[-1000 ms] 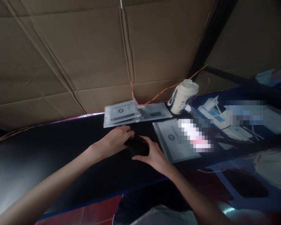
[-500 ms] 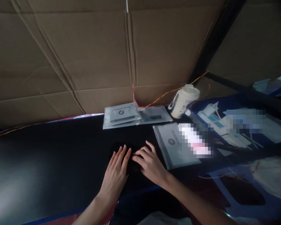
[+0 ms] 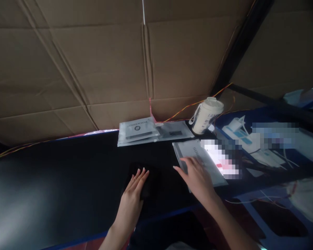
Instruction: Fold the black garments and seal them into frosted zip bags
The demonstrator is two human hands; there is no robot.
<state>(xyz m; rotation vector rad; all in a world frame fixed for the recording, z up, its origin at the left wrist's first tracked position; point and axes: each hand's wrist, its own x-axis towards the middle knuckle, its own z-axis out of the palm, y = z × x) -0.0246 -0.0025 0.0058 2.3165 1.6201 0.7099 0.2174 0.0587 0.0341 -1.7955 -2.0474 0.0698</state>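
Note:
My left hand (image 3: pixel 133 192) lies flat, fingers stretched out, on a dark, soft-looking item (image 3: pixel 147 184) that barely stands out from the black tabletop (image 3: pixel 75 173). What kind of item it is, I cannot make out. Over the near frosted zip bag (image 3: pixel 181 151), printed with ROCKBROS lettering, hovers or rests my right hand (image 3: pixel 198 175); its thumb and index finger are spread apart. Whether the fingertips touch the bag is unclear. Farther back, several more frosted zip bags (image 3: pixel 137 128) lie overlapping, one with a dark piece inside.
A white lidded cup (image 3: pixel 208 116) with a strap stands at the back right. Beside the near bag is a blurred-out bright object (image 3: pixel 219 159). White cables and a white box-like thing (image 3: pixel 240 132) lie to the right. Cardboard (image 3: pixel 106 62) walls the back; a dark metal bar (image 3: pixel 242 45) slants at right.
My right hand has moved right, from beside my left hand to over the near zip bag. My left hand stays on the dark item. The view has shifted slightly.

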